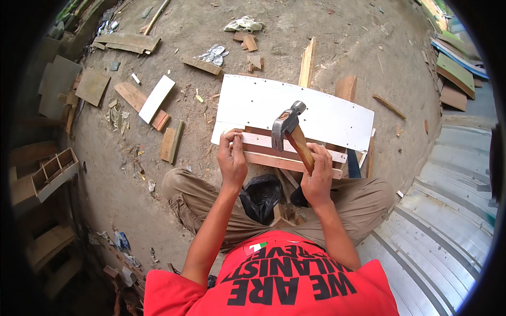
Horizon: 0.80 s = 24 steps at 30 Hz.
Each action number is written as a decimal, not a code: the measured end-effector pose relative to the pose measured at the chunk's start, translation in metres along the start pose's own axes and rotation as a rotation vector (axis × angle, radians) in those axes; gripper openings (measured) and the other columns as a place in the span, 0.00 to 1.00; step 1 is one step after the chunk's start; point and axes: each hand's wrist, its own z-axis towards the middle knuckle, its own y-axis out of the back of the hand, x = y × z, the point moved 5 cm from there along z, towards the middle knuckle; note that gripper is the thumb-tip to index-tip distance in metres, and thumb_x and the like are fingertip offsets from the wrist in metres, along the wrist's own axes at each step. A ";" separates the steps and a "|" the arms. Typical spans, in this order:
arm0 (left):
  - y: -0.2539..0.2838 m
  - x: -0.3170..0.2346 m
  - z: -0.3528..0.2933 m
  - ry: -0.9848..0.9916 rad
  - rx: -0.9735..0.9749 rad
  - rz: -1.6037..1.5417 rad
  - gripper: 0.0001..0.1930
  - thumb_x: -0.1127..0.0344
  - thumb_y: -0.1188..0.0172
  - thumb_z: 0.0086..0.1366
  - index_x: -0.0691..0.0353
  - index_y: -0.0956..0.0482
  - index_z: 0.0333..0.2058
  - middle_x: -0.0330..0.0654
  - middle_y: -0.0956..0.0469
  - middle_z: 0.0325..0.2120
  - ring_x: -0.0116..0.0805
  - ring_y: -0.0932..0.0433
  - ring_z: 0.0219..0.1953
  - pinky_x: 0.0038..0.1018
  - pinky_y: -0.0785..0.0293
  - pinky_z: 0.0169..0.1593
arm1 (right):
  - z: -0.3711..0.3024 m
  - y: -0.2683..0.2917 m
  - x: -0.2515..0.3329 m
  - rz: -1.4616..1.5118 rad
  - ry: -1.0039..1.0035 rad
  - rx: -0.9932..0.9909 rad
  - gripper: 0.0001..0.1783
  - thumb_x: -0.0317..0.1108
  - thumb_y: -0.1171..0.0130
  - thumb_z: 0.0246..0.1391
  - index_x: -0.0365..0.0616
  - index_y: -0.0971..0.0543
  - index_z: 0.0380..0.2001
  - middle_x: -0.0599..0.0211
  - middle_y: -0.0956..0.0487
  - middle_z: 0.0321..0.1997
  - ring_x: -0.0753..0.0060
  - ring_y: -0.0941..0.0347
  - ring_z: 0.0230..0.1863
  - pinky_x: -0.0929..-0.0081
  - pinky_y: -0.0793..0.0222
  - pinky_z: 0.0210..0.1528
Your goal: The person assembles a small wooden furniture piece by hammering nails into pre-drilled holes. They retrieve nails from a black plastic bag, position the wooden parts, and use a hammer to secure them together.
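Observation:
My right hand (318, 176) is wrapped round the wooden handle of a claw hammer (299, 145), whose steel head is raised over the work and points away from me. My left hand (232, 162) is closed at the left end of a pale wooden strip (269, 141), thumb and fingers pinched there; whether a nail is between them is too small to tell. A second wooden strip (274, 161) lies parallel, nearer my lap. Just beyond the strips lies a white board (295, 105) dotted with small dark nail heads or holes. The hammer hides part of both strips.
A black plastic bag (262, 199) sits between my crossed legs. Wood offcuts (142, 102) and a white block (157, 99) lie on the dirt floor to the left. Beyond the board a plank (307, 62) sticks out. Corrugated metal sheets (427, 226) cover the right side.

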 end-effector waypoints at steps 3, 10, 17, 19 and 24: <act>-0.006 -0.007 0.000 -0.065 -0.002 0.148 0.08 0.69 0.53 0.76 0.68 0.30 0.42 0.49 0.23 0.45 0.34 0.25 0.44 0.30 0.29 0.51 | 0.001 0.002 0.002 -0.001 0.016 -0.023 0.20 0.16 0.45 0.49 0.39 0.29 0.48 0.57 0.26 0.59 0.40 0.34 0.62 0.49 0.38 0.65; -0.009 -0.015 0.000 -0.229 -0.060 0.322 0.04 0.73 0.51 0.73 0.69 0.31 0.41 0.57 0.23 0.43 0.51 0.22 0.43 0.39 0.27 0.48 | 0.004 0.005 0.003 0.029 0.052 -0.037 0.20 0.17 0.44 0.52 0.39 0.29 0.50 0.54 0.26 0.57 0.43 0.33 0.62 0.50 0.38 0.65; -0.012 -0.015 0.000 -0.106 -0.035 0.382 0.08 0.69 0.51 0.74 0.69 0.30 0.44 0.58 0.22 0.38 0.54 0.21 0.41 0.41 0.27 0.45 | 0.012 -0.021 0.042 0.378 0.104 0.025 0.29 0.14 0.48 0.51 0.37 0.35 0.58 0.44 0.29 0.60 0.39 0.35 0.65 0.45 0.46 0.73; -0.011 -0.011 0.001 -0.164 -0.064 0.368 0.10 0.68 0.51 0.74 0.69 0.28 0.46 0.58 0.21 0.36 0.56 0.21 0.40 0.42 0.27 0.43 | 0.019 -0.031 0.044 0.296 0.184 0.033 0.29 0.14 0.47 0.50 0.37 0.35 0.57 0.43 0.29 0.60 0.40 0.35 0.65 0.45 0.47 0.73; -0.003 -0.004 0.001 -0.149 -0.048 0.355 0.10 0.68 0.52 0.74 0.69 0.28 0.45 0.58 0.22 0.36 0.56 0.22 0.40 0.42 0.27 0.43 | 0.016 -0.042 0.042 0.279 0.221 0.040 0.26 0.16 0.45 0.50 0.37 0.32 0.55 0.48 0.25 0.58 0.42 0.34 0.65 0.46 0.45 0.73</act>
